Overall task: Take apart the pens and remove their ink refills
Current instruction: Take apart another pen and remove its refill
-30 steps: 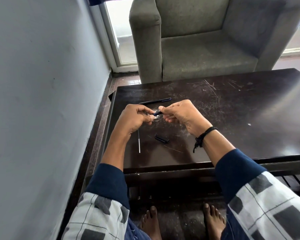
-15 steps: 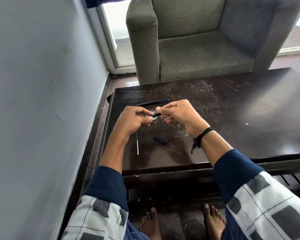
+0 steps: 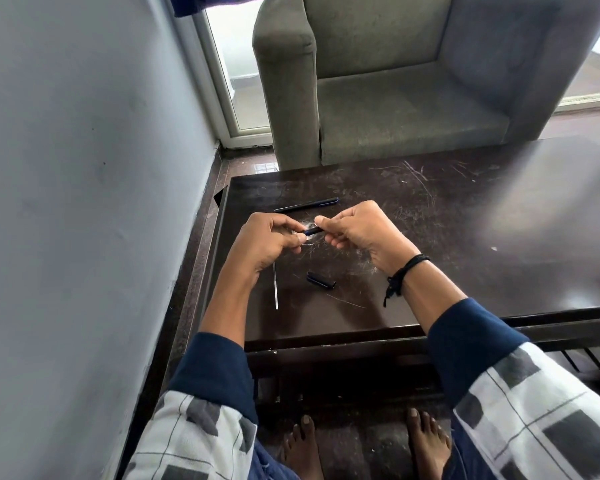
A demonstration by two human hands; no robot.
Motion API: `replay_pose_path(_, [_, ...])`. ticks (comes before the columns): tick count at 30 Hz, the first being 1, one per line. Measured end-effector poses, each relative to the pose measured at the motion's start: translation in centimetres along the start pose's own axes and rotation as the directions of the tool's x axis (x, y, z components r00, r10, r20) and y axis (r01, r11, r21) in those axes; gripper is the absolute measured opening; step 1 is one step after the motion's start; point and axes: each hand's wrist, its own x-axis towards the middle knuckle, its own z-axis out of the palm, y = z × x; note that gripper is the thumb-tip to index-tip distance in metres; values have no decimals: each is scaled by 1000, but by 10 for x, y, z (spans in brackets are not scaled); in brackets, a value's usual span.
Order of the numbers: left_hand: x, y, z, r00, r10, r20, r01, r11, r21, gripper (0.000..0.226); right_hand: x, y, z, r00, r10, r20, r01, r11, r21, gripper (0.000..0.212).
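Note:
A short dark blue pen piece (image 3: pixel 313 231) is held between both hands above the dark table (image 3: pixel 465 237). My left hand (image 3: pixel 267 242) pinches its left end, where a pale tip shows. My right hand (image 3: pixel 357 228) grips its right end, most of it hidden in the fingers. A whole dark pen (image 3: pixel 307 204) lies on the table just beyond the hands. A thin clear refill (image 3: pixel 275 289) lies below my left hand, and a dark pen cap (image 3: pixel 321 280) rests on the table between my wrists.
A grey wall (image 3: pixel 84 202) runs close along the table's left side. A grey armchair (image 3: pixel 395 81) stands behind the table's far edge. The table's right half is bare and scratched. My bare feet (image 3: pixel 361 445) are under the near edge.
Both hands stay together on the pen piece; the grip shifts slightly. The head camera has tilted a little, so the scene sits lower in view.

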Motion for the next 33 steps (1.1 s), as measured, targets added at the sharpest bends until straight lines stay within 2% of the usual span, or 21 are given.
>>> replay_pose_path(5, [2,-2,-1,1000,0,2,0,1000,13,16,2,0,-2,999,-15,29,13,998,66,16])
replay_pose_path(9, [1,-1,0,1000,-2,6,2,1000,12,16,4,2,-1,1000,-6,24,5,999,52,16])
replay_pose_path(16, [2,-2,0,1000,10,3,-10,1000,6,17,6,3,3,1000,-4,-18,3,1000,-27,39])
replay_pose_path(20, [2,-2,-1,1000,10,-1,-10,1000,17,17,4,1,1,998,-46,32,45,998,33,28])
replay_pose_path(23, [1,-1,0,1000,2,3,-2,1000,14,16,5,2,0,998,-55,28,55,999,3,20])
replay_pose_path(29, [1,1,1,1000,1,5,-1,1000,-9,17,5,3,2,1000,-20,-5,19,997,-68,33])
replay_pose_path(33, [1,1,1,1000,11,-4,-11,1000,14,16,3,0,1,999,-47,20,46,999,11,24])
